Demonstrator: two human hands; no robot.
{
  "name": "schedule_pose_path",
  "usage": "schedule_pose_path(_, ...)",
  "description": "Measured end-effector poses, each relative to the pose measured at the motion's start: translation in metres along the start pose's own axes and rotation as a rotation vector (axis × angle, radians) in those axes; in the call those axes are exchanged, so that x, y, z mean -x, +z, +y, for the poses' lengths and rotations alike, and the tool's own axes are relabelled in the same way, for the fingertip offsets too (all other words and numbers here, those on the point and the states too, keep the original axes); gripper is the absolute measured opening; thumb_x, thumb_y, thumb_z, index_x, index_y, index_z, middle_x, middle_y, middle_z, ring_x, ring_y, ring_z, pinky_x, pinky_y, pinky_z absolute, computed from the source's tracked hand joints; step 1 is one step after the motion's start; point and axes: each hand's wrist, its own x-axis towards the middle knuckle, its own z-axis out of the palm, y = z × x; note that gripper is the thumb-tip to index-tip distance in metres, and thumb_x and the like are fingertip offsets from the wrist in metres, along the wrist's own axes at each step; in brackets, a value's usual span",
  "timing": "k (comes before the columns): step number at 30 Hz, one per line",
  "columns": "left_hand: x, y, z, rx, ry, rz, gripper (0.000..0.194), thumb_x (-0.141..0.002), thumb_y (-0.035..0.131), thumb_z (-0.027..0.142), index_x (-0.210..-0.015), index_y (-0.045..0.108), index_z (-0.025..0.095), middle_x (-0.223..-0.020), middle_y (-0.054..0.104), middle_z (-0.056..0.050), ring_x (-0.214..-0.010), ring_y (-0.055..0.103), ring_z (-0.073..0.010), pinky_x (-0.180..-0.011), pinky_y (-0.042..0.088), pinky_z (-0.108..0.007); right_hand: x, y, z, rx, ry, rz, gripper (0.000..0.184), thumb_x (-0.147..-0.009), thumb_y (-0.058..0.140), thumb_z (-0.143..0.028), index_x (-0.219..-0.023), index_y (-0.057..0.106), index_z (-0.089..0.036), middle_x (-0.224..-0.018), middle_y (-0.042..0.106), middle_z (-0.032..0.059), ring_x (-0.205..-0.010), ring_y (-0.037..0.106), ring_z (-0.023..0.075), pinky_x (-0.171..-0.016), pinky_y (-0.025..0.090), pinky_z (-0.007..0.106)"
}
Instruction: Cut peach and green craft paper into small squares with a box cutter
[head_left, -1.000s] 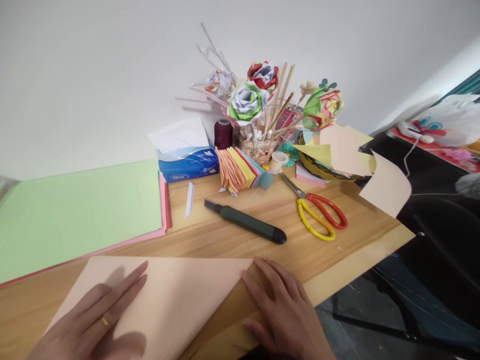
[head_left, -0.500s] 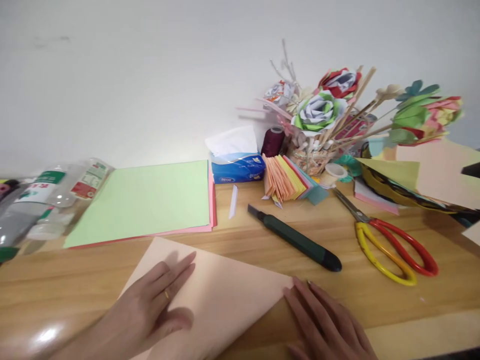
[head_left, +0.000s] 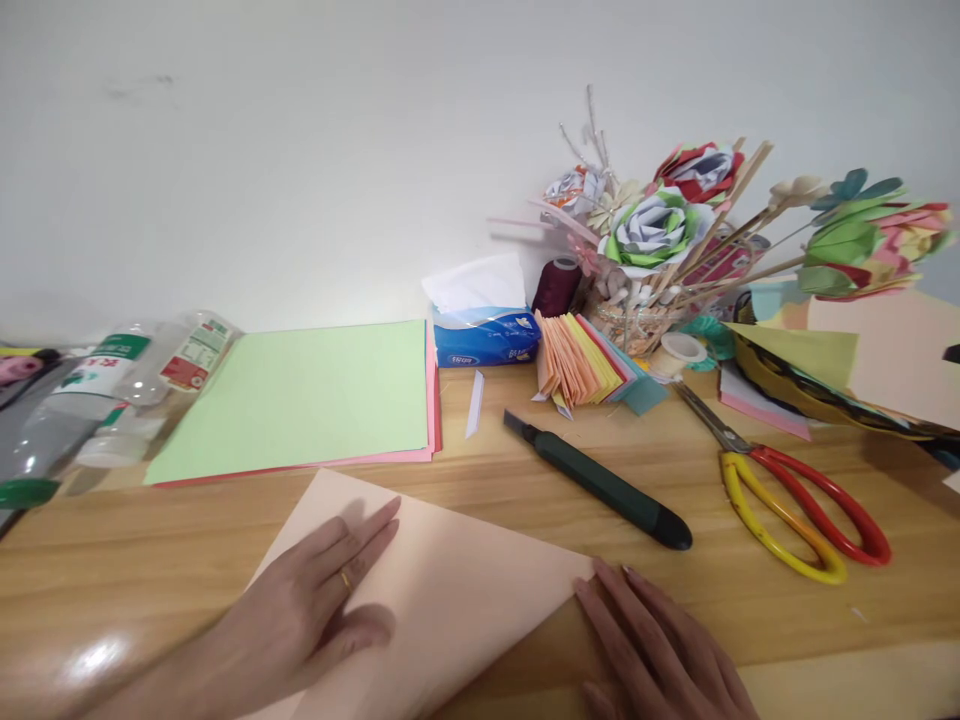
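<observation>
Left hand (head_left: 315, 600) flat, fingers out, gripping nothing, on 1 pale peach paper sheet (head_left: 457, 580), on near side of 1 dark green, black-ended utility knife (head_left: 600, 483); right hand (head_left: 660, 650) unclenched, thumb apart, fingertips at sheet's corner. Rel. to knife: 1 pr red-and-yellow-handled metal scissors (head_left: 750, 450) to R, 1 blue-and-white plastic tissue pack (head_left: 484, 335) behind. Wood-grain table (head_left: 135, 560), white wall (head_left: 337, 170) beyond. Vs 1 s ago: view's swung L, clear plastic bottles (head_left: 97, 370) now showing; hands same spots on sheet

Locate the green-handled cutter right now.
In the head view, right of centre, the cutter lies on the table between the peach paper and the scissors.
</observation>
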Motion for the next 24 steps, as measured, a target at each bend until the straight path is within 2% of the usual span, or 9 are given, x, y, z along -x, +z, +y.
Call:
schedule_pose_path(4,0.0,0.0,0.0,-0.014,0.0,-0.012,0.075,-0.09,0.044,0.052,-0.145,0.015,0.01,-0.137,0.045,-0.008,-0.119,0.051,-0.0254,-0.093,0.048,-0.033,-0.001,-0.001,0.001,0.004,0.002,0.012,0.048,-0.081,0.05,-0.038,-0.123,0.053,-0.016,-0.123,0.06,0.0063,-0.108,0.052,0.0242,-0.085,0.039,0.036)
schedule_pose_path(9,0.007,0.009,-0.001,-0.009,-0.032,-0.03,0.078,-0.088,0.044,0.056,-0.145,0.017,0.011,-0.14,0.041,-0.008,-0.122,0.047,-0.0261,-0.096,0.046,-0.034,-0.005,-0.005,0.001,-0.011,0.019,0.041,0.043,-0.082,0.048,-0.037,-0.12,0.056,-0.017,-0.12,0.061,0.006,-0.108,0.052,0.0229,-0.085,0.039,0.034)
schedule_pose_path(13,0.007,0.01,-0.003,-0.012,-0.017,-0.012,0.078,-0.088,0.042,0.058,-0.145,0.016,0.013,-0.137,0.044,-0.007,-0.12,0.051,-0.0249,-0.095,0.046,-0.033,-0.009,-0.007,-0.002,-0.035,0.037,0.068,0.041,-0.082,0.048,-0.032,-0.118,0.057,-0.015,-0.118,0.062,0.0074,-0.108,0.052,0.0228,-0.087,0.038,0.035)
schedule_pose_path(18,0.002,0.008,-0.007,0.017,0.007,0.03,0.08,-0.086,0.045,0.059,-0.145,0.017,0.014,-0.135,0.047,-0.007,-0.117,0.053,-0.0253,-0.094,0.048,-0.031,-0.008,-0.007,-0.005,-0.039,0.077,0.052,0.042,-0.082,0.05,-0.032,-0.121,0.055,-0.018,-0.121,0.06,0.0056,-0.112,0.05,0.0214,-0.091,0.035,0.033)
schedule_pose_path(24,0.012,0.02,-0.009,0.08,-0.032,0.043,0.08,-0.084,0.049,0.059,-0.146,0.018,0.018,-0.136,0.047,-0.007,-0.12,0.049,-0.0273,-0.097,0.046,-0.035,-0.008,-0.011,-0.007,-0.025,0.08,0.002,0.046,-0.081,0.052,-0.037,-0.122,0.054,-0.018,-0.124,0.059,0.0047,-0.113,0.049,0.022,-0.093,0.034,0.034)
